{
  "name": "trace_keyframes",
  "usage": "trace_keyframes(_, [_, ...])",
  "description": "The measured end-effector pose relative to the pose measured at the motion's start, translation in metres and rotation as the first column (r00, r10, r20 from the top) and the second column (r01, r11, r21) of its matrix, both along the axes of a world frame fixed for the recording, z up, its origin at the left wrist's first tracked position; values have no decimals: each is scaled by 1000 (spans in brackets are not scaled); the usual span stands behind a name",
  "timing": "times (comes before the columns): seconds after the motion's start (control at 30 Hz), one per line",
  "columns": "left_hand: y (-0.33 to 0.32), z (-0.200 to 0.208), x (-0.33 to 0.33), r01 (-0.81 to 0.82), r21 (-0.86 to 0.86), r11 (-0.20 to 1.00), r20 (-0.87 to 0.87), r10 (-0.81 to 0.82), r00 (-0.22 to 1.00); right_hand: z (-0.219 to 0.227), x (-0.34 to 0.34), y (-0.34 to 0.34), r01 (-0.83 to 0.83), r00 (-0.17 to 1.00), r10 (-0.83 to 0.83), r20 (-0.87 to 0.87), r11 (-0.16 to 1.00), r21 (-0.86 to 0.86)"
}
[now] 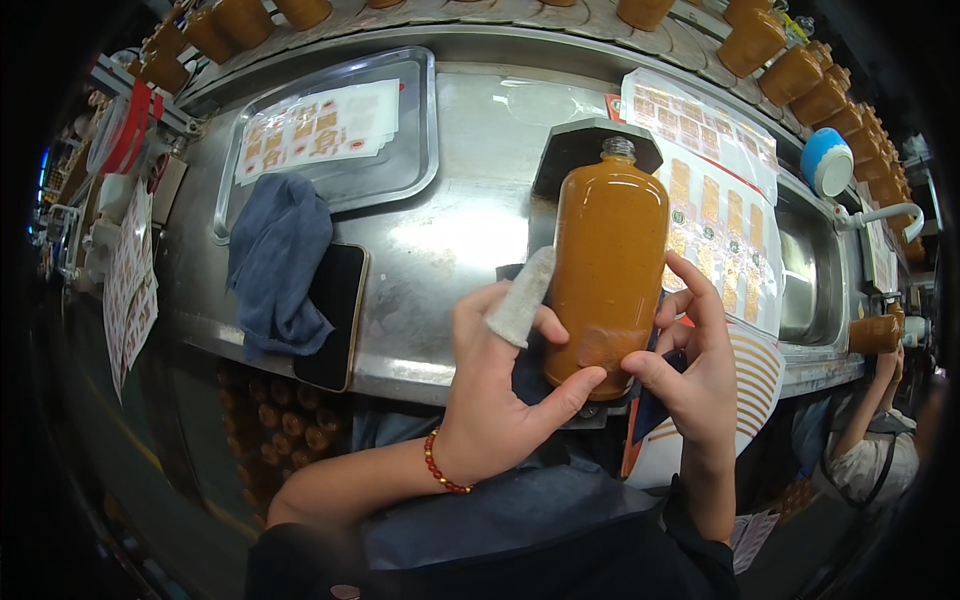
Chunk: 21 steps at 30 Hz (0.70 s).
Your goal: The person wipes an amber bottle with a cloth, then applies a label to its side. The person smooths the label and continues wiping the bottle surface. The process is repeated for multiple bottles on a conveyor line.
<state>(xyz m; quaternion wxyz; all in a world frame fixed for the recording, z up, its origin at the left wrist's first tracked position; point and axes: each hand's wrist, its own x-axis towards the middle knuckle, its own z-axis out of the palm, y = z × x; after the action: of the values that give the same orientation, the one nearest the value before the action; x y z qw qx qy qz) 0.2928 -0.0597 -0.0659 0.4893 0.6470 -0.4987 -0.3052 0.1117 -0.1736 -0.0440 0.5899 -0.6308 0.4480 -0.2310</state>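
Observation:
A glossy orange-brown bottle [612, 250] with a bare threaded neck is between my two hands, its neck pointing away from me. My left hand [485, 385] grips its lower left side, the index finger covered by a grey-white finger sleeve [522, 300]. On the lower right side is my right hand [700, 385], fingers curled along the edge. Both thumbs press near the base, beside a small reddish-brown patch [602, 347] that looks like a decal. A dark angular stand [570, 150] shows behind the neck; what supports the bottle underneath is hidden.
Decal sheets [710, 225] lie right of the bottle, before a sink [808, 275]. To the left are a metal tray [400, 180] with more sheets, a blue cloth [280, 255] and a phone [343, 310]. Similar bottles [790, 75] line the far ledge. Another person [872, 450] works at far right.

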Motion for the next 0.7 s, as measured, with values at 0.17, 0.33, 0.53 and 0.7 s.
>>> trace_keyframes(0.17, [-3,5,-3,26,-73,997,-6,-27,1000,0,2,0,18,996,-23,86,998,63])
trace_keyframes(0.33, [-4,5,-4,31,-116,993,-7,-32,999,-5,-2,4,35,979,-62,194,990,136])
trace_keyframes(0.53, [0,8,-8,58,-104,993,-214,-79,974,0,-7,12,35,991,-39,130,999,34])
trace_keyframes(0.7, [-4,6,-3,-24,-167,986,-196,-9,981,8,-4,28,-177,980,61,-191,707,-685])
